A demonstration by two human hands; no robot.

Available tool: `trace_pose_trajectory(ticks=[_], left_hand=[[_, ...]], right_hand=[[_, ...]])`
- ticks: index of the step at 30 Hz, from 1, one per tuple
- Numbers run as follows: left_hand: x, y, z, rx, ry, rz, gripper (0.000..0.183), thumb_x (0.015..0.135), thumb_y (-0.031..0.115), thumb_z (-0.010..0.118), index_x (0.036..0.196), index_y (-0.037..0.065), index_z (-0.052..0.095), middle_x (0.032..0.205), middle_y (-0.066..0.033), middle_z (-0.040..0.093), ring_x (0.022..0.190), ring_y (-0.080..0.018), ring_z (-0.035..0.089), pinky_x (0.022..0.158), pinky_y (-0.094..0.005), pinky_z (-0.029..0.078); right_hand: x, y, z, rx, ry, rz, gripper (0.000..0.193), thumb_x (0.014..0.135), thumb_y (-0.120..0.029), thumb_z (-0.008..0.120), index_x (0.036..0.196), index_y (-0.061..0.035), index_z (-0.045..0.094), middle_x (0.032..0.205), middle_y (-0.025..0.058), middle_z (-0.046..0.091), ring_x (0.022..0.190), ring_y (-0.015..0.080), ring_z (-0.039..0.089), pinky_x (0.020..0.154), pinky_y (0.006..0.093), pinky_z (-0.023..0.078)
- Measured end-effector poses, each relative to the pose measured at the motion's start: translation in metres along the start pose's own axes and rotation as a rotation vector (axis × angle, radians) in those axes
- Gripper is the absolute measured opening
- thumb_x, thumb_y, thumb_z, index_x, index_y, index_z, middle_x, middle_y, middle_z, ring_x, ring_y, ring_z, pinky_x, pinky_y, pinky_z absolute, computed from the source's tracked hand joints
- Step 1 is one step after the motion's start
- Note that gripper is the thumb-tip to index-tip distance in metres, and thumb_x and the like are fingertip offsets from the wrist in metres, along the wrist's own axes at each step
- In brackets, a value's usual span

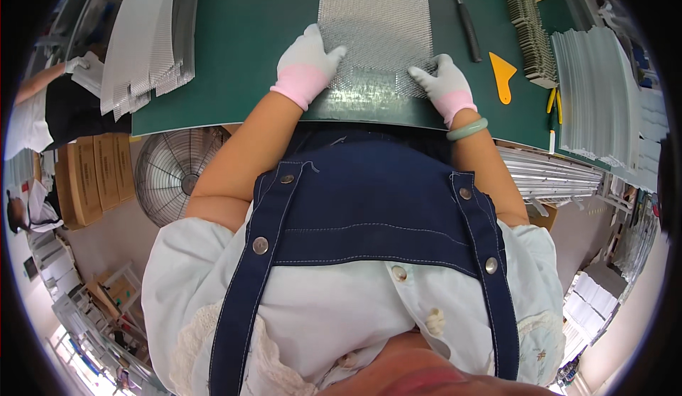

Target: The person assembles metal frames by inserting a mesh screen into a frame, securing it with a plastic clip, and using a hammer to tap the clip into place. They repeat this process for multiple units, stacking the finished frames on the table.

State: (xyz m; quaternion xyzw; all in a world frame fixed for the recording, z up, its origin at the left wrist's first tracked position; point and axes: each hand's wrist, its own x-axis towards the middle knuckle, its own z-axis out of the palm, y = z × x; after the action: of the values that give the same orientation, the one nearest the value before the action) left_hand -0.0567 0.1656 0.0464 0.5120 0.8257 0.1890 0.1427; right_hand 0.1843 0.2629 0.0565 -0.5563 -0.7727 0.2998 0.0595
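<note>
A long silvery mesh sheet (pixel 376 12) lies on the green tabletop (pixel 245 19) and runs away from me. Its near end meets a shiny, translucent-looking strip (pixel 376 103) at the table's front edge. My left hand (pixel 305 71), in a white glove with a pink cuff, grips the sheet's left side, thumb over the mesh. On the opposite side my right hand (pixel 449 87), gloved alike, holds the right edge with its thumb laid inward. The fingertips under the edges are partly hidden.
Right of the sheet lie a hammer (pixel 465 26), a yellow scraper (pixel 503 78), yellow-handled pliers (pixel 555 108), a row of stacked small metal pieces (pixel 531 37) and pale stacked sheets (pixel 593 90). More mesh sheets (pixel 138 41) stand left. A fan (pixel 177 172), cartons (pixel 99 176) and a co-worker (pixel 32 122) are beyond.
</note>
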Motion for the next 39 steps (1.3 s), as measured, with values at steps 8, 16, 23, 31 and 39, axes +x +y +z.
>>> trace_pose_trajectory(ticks=[8, 16, 23, 31, 39], left_hand=[[0.0, -0.003, 0.0, 0.002, -0.048, 0.033, 0.064, 0.078, 0.044, 0.075, 0.114, -0.005, 0.052, 0.106, -0.0242, 0.066, 0.1, -0.0372, 0.066, 0.087, -0.0425, 0.053], [0.004, -0.005, 0.002, -0.004, -0.064, 0.015, 0.062, 0.079, 0.042, 0.074, 0.116, -0.004, 0.052, 0.107, -0.0245, 0.065, 0.102, -0.0372, 0.065, 0.087, -0.0428, 0.053], [0.004, -0.013, 0.002, -0.134, -0.063, 0.071, 0.065, 0.08, 0.041, 0.073, 0.122, -0.004, 0.051, 0.114, -0.0255, 0.064, 0.106, -0.0368, 0.063, 0.091, -0.0415, 0.051], [-0.011, 0.017, -0.008, 0.244, 0.119, -0.075, 0.056, 0.08, 0.042, 0.074, 0.112, 0.0, 0.056, 0.099, -0.0196, 0.066, 0.097, -0.0324, 0.066, 0.082, -0.0414, 0.054], [-0.051, 0.005, 0.01, 0.269, -0.021, 0.437, 0.036, 0.087, 0.034, 0.065, 0.107, 0.005, 0.058, 0.099, -0.0152, 0.06, 0.093, -0.0326, 0.061, 0.079, -0.0439, 0.05]], right_hand=[[-0.006, -0.005, 0.003, -0.092, -0.001, -0.001, 0.071, 0.081, -0.047, 0.073, 0.12, 0.0066, 0.048, 0.108, 0.0275, 0.065, 0.104, 0.0409, 0.063, 0.091, 0.0438, 0.049], [-0.01, -0.01, 0.003, -0.1, -0.005, 0.034, 0.068, 0.082, -0.048, 0.071, 0.118, 0.0053, 0.048, 0.105, 0.0257, 0.066, 0.097, 0.0401, 0.066, 0.083, 0.0439, 0.053], [-0.009, -0.01, 0.005, -0.169, 0.031, 0.033, 0.068, 0.083, -0.053, 0.069, 0.114, 0.0042, 0.048, 0.102, 0.0249, 0.067, 0.095, 0.0396, 0.066, 0.082, 0.044, 0.053], [-0.016, -0.032, 0.006, -0.567, 0.242, 0.02, 0.058, 0.079, -0.056, 0.07, 0.105, -0.006, 0.057, 0.089, 0.0138, 0.066, 0.089, 0.0308, 0.068, 0.072, 0.0423, 0.055], [-0.038, 0.007, 0.037, -0.457, 0.343, -0.723, 0.042, 0.081, -0.04, 0.07, 0.105, -0.0076, 0.062, 0.101, 0.0156, 0.059, 0.091, 0.0327, 0.06, 0.073, 0.0438, 0.051]])
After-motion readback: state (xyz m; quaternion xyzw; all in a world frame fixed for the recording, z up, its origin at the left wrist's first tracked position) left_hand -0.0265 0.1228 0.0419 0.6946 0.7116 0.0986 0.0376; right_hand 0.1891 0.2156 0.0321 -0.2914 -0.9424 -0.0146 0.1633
